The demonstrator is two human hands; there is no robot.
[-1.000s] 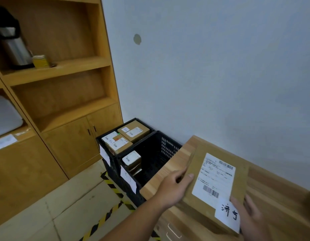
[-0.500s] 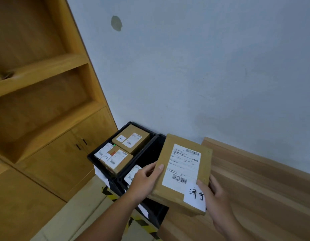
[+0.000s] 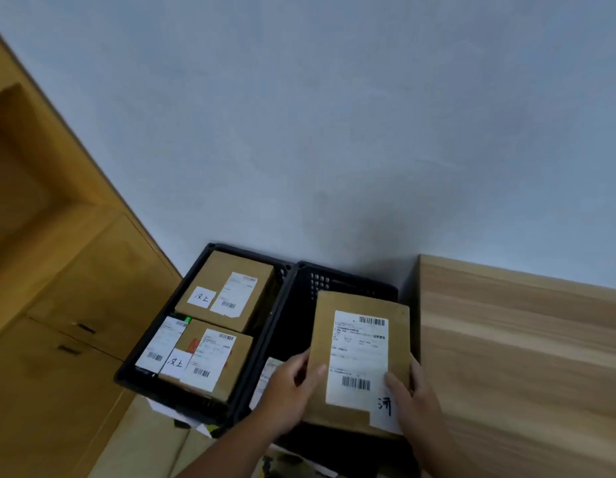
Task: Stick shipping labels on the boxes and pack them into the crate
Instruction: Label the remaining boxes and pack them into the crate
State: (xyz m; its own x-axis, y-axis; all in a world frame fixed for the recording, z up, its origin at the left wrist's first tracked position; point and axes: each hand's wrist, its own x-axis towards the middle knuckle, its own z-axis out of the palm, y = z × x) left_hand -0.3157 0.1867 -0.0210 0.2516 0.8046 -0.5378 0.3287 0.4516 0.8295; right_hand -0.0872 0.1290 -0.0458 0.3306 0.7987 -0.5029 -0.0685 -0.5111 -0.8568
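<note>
Beside the pale wooden cabinet [image 3: 75, 305] on the floor, the left black plastic crate [image 3: 210, 246] is already sitting full of brown cardboard boxes [image 3: 217, 270] with white labels. Next to it, the second black plastic crate [image 3: 334, 281], touching the first, is taking its next parcel. A white-labelled box [image 3: 270, 370] is showing low inside it, partly hidden by my wrist.

My left hand [image 3: 289, 384] is gripping the near left edge of the flat brown cardboard box [image 3: 324, 322], thumb on top. My right hand [image 3: 413, 395] is clasping the right edge, thumb pressing beside the handwritten white tag [image 3: 386, 408]. The printed white shipping label [image 3: 360, 357] is lying flat on the upper face.

A second ago I was lifting this box at the end of the light wooden table [image 3: 524, 339]. Now I am carrying it clear of the table and holding it over the second crate's opening, tilted slightly. By my reading, labelling is finished for this box and packing is under way. The box is not yet down, and I am not yet letting go.
</note>
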